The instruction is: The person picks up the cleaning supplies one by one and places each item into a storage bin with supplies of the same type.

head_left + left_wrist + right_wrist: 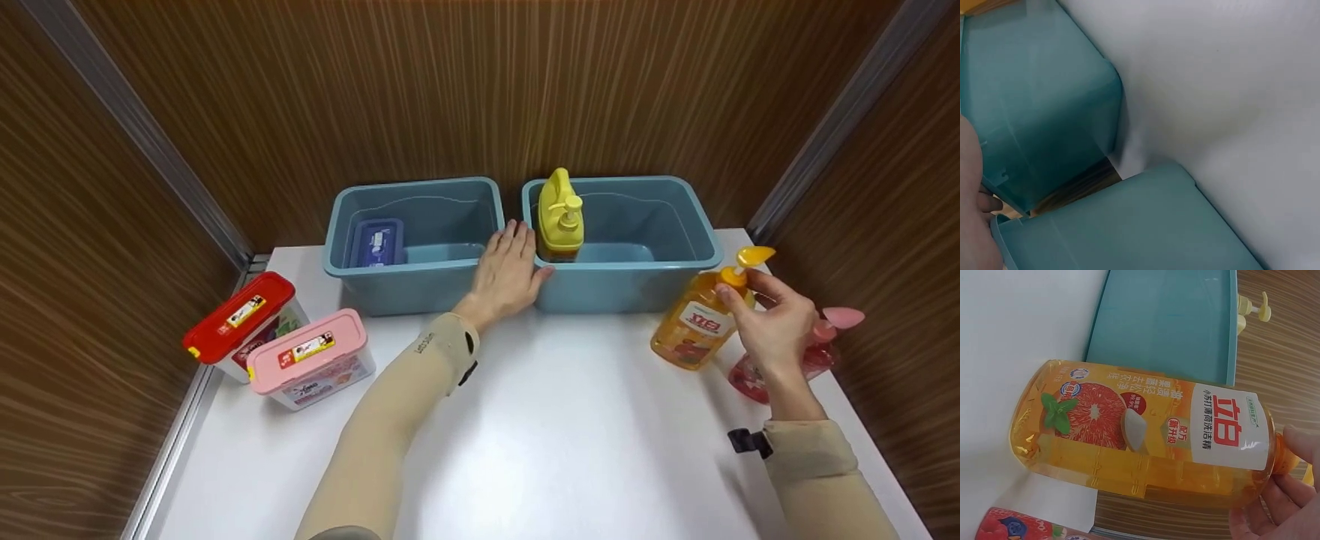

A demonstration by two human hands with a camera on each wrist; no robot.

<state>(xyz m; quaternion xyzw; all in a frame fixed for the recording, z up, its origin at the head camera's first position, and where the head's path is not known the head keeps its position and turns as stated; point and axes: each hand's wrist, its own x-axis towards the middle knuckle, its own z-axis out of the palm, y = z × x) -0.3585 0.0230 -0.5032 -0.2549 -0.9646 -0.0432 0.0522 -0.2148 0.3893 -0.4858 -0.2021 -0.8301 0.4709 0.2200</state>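
Note:
My right hand (pixel 776 322) grips the neck of an orange pump bottle (pixel 694 326), which tilts beside the right bin's front corner; the right wrist view shows its labelled side (pixel 1140 436) and the hand (pixel 1283 512) at its cap. My left hand (pixel 506 277) rests with fingers extended across the inner rims of two blue-green bins, left (pixel 412 289) and right (pixel 615 289). In the left wrist view only part of that hand (pixel 974 208) shows, at the left edge. A yellow pump jug (pixel 561 225) stands in the right bin. A blue-purple box (pixel 377 244) lies in the left bin.
A pink-red pump bottle (pixel 817 356) stands behind my right hand, near the white table's right edge. At the left are a red-lidded tub (pixel 244 319) and a pink-lidded tub (pixel 311 360). Wood-patterned panels (pixel 450 90) enclose the back and sides.

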